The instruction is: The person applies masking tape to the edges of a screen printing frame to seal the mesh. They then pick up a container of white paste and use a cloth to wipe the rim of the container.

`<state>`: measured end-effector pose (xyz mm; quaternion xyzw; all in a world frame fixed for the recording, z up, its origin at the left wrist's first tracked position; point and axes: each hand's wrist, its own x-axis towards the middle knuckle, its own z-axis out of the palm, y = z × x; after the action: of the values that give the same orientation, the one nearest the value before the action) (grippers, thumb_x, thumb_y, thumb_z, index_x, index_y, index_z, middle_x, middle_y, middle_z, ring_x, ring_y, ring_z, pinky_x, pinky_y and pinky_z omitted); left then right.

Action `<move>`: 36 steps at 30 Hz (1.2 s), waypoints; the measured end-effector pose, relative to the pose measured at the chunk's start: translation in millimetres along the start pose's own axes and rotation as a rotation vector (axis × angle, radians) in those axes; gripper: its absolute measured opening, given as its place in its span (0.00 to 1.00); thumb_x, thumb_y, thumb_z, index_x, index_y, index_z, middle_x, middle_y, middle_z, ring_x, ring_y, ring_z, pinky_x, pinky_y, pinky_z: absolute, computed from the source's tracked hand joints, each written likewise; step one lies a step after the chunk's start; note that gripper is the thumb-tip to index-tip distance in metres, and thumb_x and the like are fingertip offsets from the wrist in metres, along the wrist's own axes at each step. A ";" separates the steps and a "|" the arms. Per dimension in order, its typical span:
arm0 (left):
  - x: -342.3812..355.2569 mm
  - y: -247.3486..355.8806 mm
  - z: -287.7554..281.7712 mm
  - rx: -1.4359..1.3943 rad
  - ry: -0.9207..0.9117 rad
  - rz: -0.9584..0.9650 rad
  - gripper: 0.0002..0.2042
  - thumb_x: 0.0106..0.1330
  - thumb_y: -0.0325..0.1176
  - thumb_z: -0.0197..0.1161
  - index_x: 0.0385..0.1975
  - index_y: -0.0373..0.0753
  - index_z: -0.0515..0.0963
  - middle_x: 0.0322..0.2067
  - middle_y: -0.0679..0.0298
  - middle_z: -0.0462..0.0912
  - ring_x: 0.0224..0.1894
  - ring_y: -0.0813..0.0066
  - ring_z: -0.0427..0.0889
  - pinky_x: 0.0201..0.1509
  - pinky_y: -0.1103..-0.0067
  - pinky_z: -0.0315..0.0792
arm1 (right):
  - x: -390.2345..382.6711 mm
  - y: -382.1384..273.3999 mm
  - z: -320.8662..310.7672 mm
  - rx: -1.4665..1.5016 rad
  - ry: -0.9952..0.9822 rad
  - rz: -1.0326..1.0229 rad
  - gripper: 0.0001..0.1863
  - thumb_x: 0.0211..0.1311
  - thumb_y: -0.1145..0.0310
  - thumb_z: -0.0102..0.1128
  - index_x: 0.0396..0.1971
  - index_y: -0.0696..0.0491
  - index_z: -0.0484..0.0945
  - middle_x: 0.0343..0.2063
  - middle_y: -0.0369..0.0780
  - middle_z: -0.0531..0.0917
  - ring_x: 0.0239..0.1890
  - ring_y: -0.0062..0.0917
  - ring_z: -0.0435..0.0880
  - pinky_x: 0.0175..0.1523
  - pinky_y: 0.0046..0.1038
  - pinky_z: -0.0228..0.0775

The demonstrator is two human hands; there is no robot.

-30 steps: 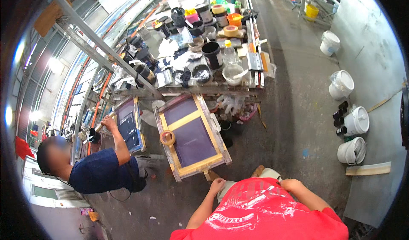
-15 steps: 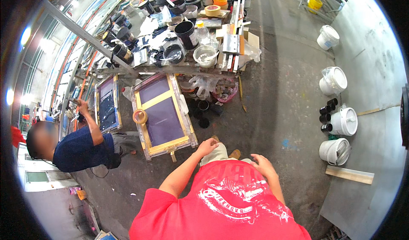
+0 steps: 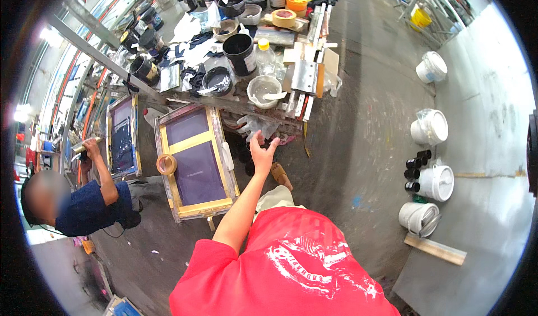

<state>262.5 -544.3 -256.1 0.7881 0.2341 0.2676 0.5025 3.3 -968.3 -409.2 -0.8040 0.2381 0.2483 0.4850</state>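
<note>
The left hand (image 3: pixel 262 156) is empty, its fingers spread and its thumb held apart; the right hand is out of view, so its state cannot be told. Just beyond the left fingertips, crumpled clear plastic (image 3: pixel 259 127) hangs below the edge of the bench (image 3: pixel 230 102); contact cannot be confirmed. Caution: if the fingers snag this plastic, a pull may drag down anything caught in it. Ahead of the hand, above the plastic, a bowl (image 3: pixel 259 104) of pale paste stands close to the bench edge, its white spatula (image 3: pixel 274 96) projecting past the rim; an upward sweep of the hand could strike the spatula and tip the bowl. Left of the hand and forearm, a framed screen (image 3: pixel 199 170) stands near, with a tape roll (image 3: pixel 167 172) on its far long side. Should the forearm swing left, it may jar the frame, mark the mesh or dislodge the roll.
</note>
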 end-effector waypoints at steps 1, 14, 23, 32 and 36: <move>16.2 15.0 4.6 -0.034 0.002 -0.115 0.36 0.51 0.43 0.76 0.56 0.33 0.67 0.44 0.61 0.71 0.43 0.73 0.70 0.44 0.75 0.69 | 4.0 4.6 -6.8 -0.037 0.032 0.041 0.17 0.61 0.62 0.59 0.43 0.58 0.80 0.40 0.43 0.85 0.43 0.26 0.83 0.48 0.28 0.73; 103.3 20.7 57.8 0.053 0.250 -0.013 0.45 0.44 0.45 0.79 0.59 0.30 0.61 0.51 0.51 0.63 0.56 0.53 0.64 0.60 0.63 0.59 | 106.1 -129.2 -21.0 -0.371 0.012 -0.074 0.16 0.58 0.62 0.61 0.40 0.60 0.80 0.35 0.45 0.85 0.37 0.27 0.83 0.43 0.29 0.73; 104.6 14.7 54.6 -0.002 0.265 0.018 0.35 0.42 0.34 0.79 0.52 0.33 0.69 0.50 0.54 0.68 0.54 0.55 0.69 0.59 0.66 0.63 | 160.0 -243.6 -51.7 -0.332 -0.131 -0.124 0.15 0.62 0.68 0.57 0.44 0.61 0.79 0.33 0.43 0.85 0.36 0.24 0.81 0.44 0.27 0.72; 80.7 48.8 12.5 -0.415 0.127 -0.182 0.35 0.44 0.24 0.76 0.56 0.36 0.67 0.52 0.64 0.73 0.55 0.72 0.72 0.61 0.76 0.65 | 238.1 -374.2 -82.1 -0.136 -0.180 -0.435 0.13 0.63 0.74 0.53 0.47 0.58 0.77 0.27 0.37 0.82 0.28 0.17 0.78 0.37 0.22 0.72; 61.2 129.8 -42.4 -0.733 0.125 -0.388 0.42 0.41 0.22 0.76 0.62 0.37 0.65 0.59 0.61 0.71 0.60 0.70 0.71 0.64 0.71 0.69 | 235.0 -509.0 -77.0 -0.076 -0.206 -0.706 0.11 0.65 0.75 0.52 0.47 0.57 0.77 0.28 0.35 0.81 0.29 0.16 0.78 0.38 0.21 0.72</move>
<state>293.3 -527.0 -110.7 0.4806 0.2977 0.2808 0.7756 513.1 -859.0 -189.2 -0.8249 -0.1135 0.1541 0.5319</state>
